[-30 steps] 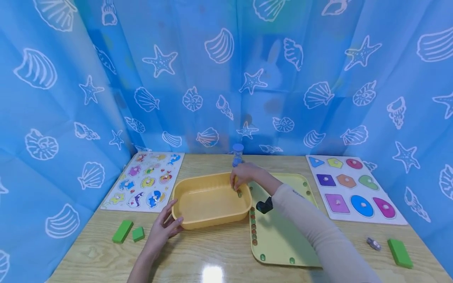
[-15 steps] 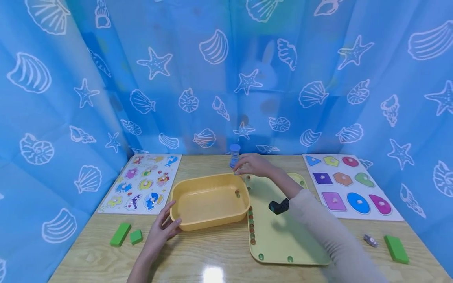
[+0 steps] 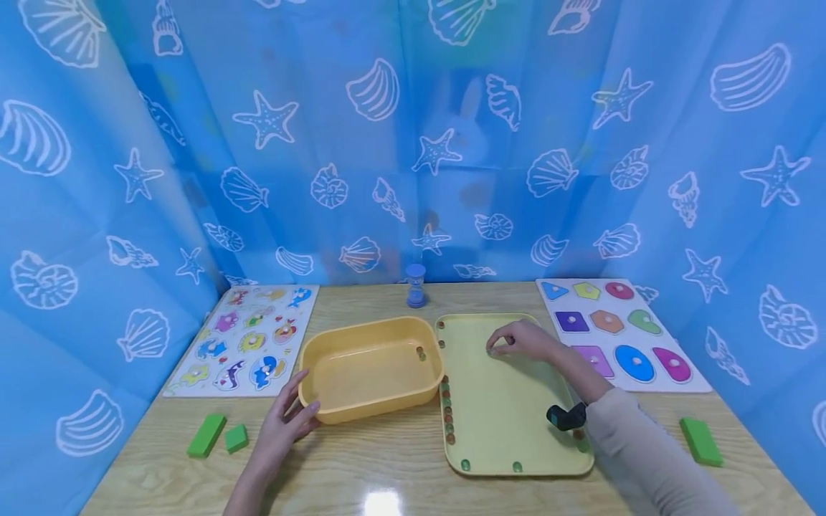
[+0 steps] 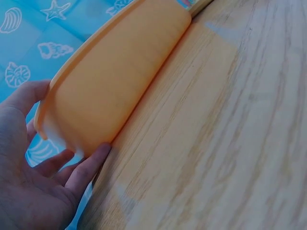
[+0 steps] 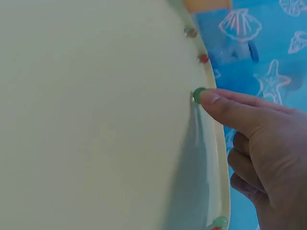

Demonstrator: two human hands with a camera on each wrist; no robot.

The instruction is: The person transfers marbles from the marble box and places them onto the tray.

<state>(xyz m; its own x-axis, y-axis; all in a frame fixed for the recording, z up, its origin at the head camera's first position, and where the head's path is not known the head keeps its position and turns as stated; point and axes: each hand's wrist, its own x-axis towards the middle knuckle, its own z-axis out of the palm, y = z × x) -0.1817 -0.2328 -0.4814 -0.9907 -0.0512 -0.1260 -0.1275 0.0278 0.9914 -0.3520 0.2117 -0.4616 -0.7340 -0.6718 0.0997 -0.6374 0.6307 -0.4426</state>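
Note:
My right hand is over the far part of the yellow tray, thumb and forefinger pinching a green glass marble near the tray's rim. Its other fingers are curled in. My left hand grips the near left corner of the orange basin, thumb at the rim and fingers against the outer wall, as the left wrist view shows. Two marbles lie inside the basin toward its right end. Along the tray's left edge runs a row of red and green marbles.
Two green marbles sit at the tray's near edge. A blue hourglass stands at the back. Puzzle boards flank the work area: sea animals left, shapes right. Green blocks lie at left, another green block at right.
My right hand has left the basin's right end, moved rightward over the tray and now pinches a green marble. Two marbles show where it was. The left hand keeps its grip; the head view has shifted.

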